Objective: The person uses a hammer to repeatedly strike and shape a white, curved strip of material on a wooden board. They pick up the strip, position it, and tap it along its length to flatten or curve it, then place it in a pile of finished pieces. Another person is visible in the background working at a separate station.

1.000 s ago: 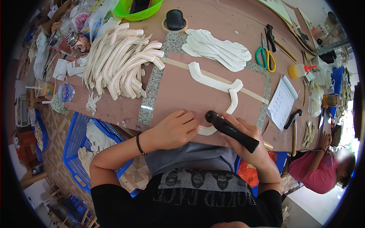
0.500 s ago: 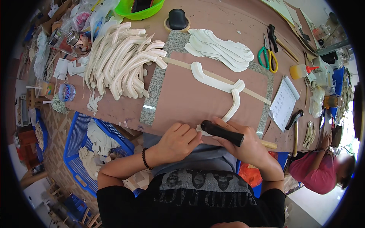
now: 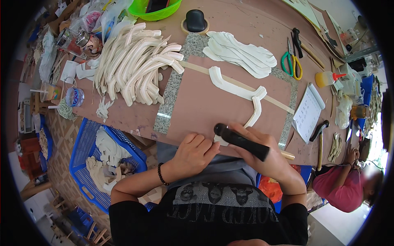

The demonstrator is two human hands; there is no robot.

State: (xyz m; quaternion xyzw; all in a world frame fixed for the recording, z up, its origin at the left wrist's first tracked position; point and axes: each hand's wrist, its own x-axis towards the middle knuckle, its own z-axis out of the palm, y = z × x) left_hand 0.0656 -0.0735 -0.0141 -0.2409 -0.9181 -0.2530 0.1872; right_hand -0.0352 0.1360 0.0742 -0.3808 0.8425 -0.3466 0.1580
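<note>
My right hand [image 3: 262, 151] is wrapped round a hammer with a black head [image 3: 246, 143] and a pale wooden handle [image 3: 288, 155]. The head hangs just above the near edge of the table. Beside it, my left hand [image 3: 196, 152] is closed with curled fingers at the near end of a bent white strip [image 3: 255, 112]; its fingertips are partly hidden. The strip runs from a joint with a wider white piece [image 3: 234, 88] down behind my right hand. Both lie on a brown sheet [image 3: 205, 106] over a speckled stone slab [image 3: 166, 110].
At left is a heap of cream strips [image 3: 131, 65], with a blue basket [image 3: 88, 180] below. White flat pieces [image 3: 240, 53] lie beyond the sheet. Scissors [image 3: 292, 63], a notepad [image 3: 308, 117], a glue bottle [image 3: 326, 78] and another hammer [image 3: 320, 135] are at right. Another person [image 3: 340, 184] sits there.
My right hand has lifted the hammer slightly, and its head has tilted. My left hand keeps its place by the strip's end. The whole view has shifted a little.
</note>
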